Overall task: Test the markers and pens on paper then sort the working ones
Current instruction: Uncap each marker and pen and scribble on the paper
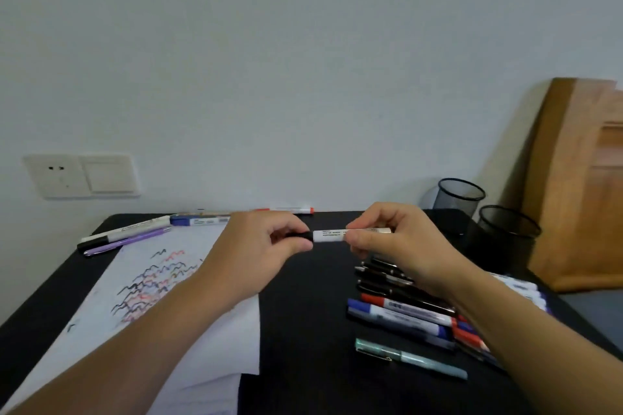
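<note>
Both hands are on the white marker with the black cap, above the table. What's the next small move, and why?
Probably pull the black cap off. The left hand pinches the cap, the right hand grips the white marker barrel, and cap and barrel look still joined. The paper with earlier squiggles lies just below the left hand, ready for a test stroke.

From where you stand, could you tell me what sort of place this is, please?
Probably a home or small office desk: a black table against a pale wall with a white socket and switch plate, two black mesh pen cups, and a scribbled white paper sheet.
</note>
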